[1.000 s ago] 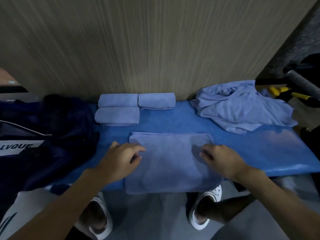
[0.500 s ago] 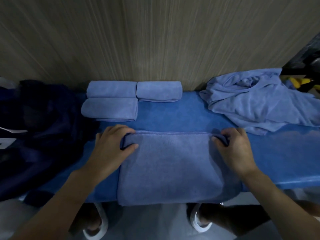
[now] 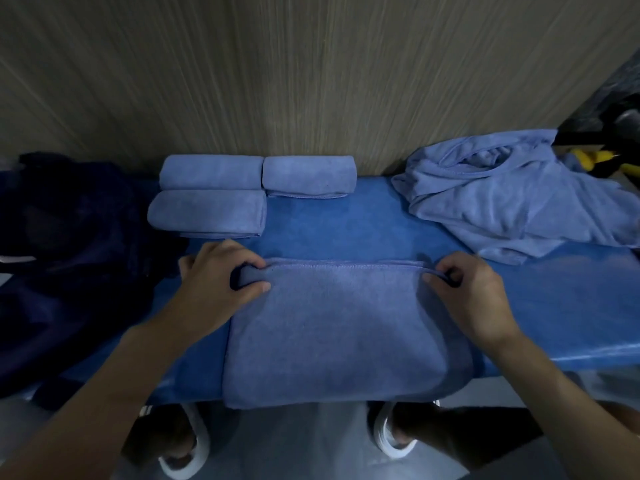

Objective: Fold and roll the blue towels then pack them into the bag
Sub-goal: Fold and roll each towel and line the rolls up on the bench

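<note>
1. Towel (image 3: 332,327), folded flat, lies across the near edge of the counter (image 3: 346,230), its front overhanging slightly, which puts the far hem within your easy reach.
2. Your left hand (image 3: 218,282) pinches the far-left corner and your right hand (image 3: 474,296) pinches the far-right corner, fingers and thumbs curled round the hem. Gripping both ends probably keeps the coming roll straight.
3. Three rolled towels (image 3: 207,211) sit touching one another by the wall, close to the dark bag (image 3: 69,254) at your left, handy for packing.
4. The loose heap (image 3: 512,199) waits at your right, well apart from finished work.
5. Judged step: you are beginning to roll the hem toward yourself.
</note>
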A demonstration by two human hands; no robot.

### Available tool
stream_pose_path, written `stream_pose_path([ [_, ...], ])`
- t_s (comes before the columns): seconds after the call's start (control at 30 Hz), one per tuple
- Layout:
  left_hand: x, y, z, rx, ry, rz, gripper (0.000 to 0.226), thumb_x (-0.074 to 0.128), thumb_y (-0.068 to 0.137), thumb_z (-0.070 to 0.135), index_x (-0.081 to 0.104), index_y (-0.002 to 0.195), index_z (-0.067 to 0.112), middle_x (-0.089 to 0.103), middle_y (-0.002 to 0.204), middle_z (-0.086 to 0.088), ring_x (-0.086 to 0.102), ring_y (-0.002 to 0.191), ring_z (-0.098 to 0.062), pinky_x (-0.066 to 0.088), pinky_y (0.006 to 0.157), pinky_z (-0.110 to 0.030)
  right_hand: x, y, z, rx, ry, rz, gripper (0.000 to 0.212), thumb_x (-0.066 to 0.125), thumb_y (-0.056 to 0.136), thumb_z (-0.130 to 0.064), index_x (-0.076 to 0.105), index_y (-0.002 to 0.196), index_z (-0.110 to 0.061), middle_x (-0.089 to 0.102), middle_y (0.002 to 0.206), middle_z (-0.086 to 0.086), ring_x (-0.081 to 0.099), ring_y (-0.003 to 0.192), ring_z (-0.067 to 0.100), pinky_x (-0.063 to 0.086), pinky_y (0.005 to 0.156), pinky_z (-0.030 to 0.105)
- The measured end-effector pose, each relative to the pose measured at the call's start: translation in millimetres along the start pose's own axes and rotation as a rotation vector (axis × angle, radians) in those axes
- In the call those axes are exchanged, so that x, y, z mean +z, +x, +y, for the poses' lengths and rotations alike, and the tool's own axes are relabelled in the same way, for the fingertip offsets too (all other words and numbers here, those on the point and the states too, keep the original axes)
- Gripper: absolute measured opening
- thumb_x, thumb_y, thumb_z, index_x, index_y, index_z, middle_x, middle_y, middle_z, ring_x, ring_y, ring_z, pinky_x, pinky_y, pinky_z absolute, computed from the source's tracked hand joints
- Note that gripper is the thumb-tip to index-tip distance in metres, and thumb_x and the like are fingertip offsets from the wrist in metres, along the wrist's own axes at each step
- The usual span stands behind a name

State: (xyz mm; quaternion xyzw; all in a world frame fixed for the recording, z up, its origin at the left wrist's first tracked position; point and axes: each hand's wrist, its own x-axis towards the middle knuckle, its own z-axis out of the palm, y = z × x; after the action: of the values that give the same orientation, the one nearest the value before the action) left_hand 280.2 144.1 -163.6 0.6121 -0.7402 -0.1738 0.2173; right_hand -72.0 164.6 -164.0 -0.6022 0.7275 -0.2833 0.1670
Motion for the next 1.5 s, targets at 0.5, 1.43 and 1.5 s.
stream_pose_path([
  [0.5, -7.5, 3.3, 7.7, -0.007, -0.246, -0.009, 0.017, 0.079, 0.077, 0.01, 0.063, 0.073, 0.015, 0.061, 0.079, 0.006, 0.056, 0.077, -0.009, 0.042, 0.067, -0.016, -2.8, -0.4, 3.0, -0.095, 0.019, 0.0, 0.023, 0.076, 0.078, -0.004, 0.059, 0.069, -0.017, 0.06, 0.089, -0.002, 0.055, 0.079, 0.009, 0.035, 0.071, 0.001],
  [1.43, -166.3, -62.1, 98.1, -0.026, -0.706, 0.386, 0.01, 0.08, 0.074, 0.004, 0.074, 0.072, 0.012, 0.072, 0.066, 0.007, 0.062, 0.06, -0.001, 0.051, 0.063, -0.011, -148.0, -48.9, -87.3, -0.098, 0.805, 0.072, 0.011, 0.072, 0.081, -0.004, 0.066, 0.072, -0.008, 0.069, 0.068, -0.002, 0.062, 0.067, 0.006, 0.051, 0.062, 0.015],
  [1.5, -180.0, -67.5, 107.5, -0.025, -0.748, 0.413, 0.008, 0.078, 0.076, 0.004, 0.073, 0.073, 0.01, 0.071, 0.062, 0.005, 0.061, 0.056, -0.002, 0.051, 0.057, -0.012, -159.4, -52.3, -97.1, -0.104, 0.832, 0.088, 0.009, 0.073, 0.079, -0.007, 0.065, 0.075, -0.005, 0.069, 0.067, -0.001, 0.062, 0.066, 0.006, 0.052, 0.06, 0.016],
])
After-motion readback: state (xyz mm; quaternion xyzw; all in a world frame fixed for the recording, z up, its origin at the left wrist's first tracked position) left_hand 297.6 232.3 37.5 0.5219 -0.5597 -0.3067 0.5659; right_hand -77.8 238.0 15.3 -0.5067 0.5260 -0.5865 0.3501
